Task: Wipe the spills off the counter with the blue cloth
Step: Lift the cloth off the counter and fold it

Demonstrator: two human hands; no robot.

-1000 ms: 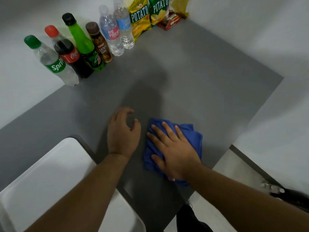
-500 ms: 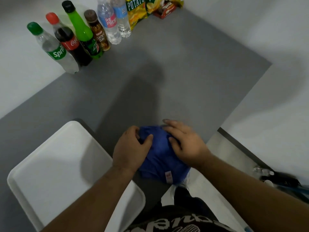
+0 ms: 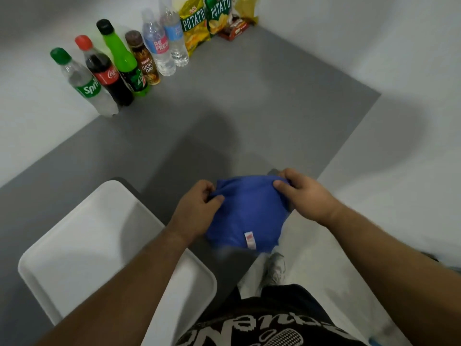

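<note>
Hands of a person, seen from a head-worn camera looking down, hold a blue cloth stretched between them at the near edge of a grey counter. The left hand pinches the cloth's upper left corner between thumb and curled fingers; the right hand pinches the upper right corner in the same way; both grips are closed on the fabric.

The cloth hangs from those two corners as a loose sheet, with a small white tag near its lower edge. That lower edge is blurred; it seems lifted off the counter, though whether any part touches it cannot be told.

A white tray lies on the counter just beside the left forearm. A row of drink bottles stands along the far left wall; snack bags lean in the far corner, well apart from the hands. A shoe shows on the pale floor below.

No spill is visible on the grey surface from this view, so how much wiping remains cannot be judged. The step in hand looks like opening out or refolding the cloth, not wiping itself. The next move probably calls for laying the cloth flat on the counter, clean face down; then pressing it with a flat palm and sweeping across any wet patch, clear of the tray and bottles.
</note>
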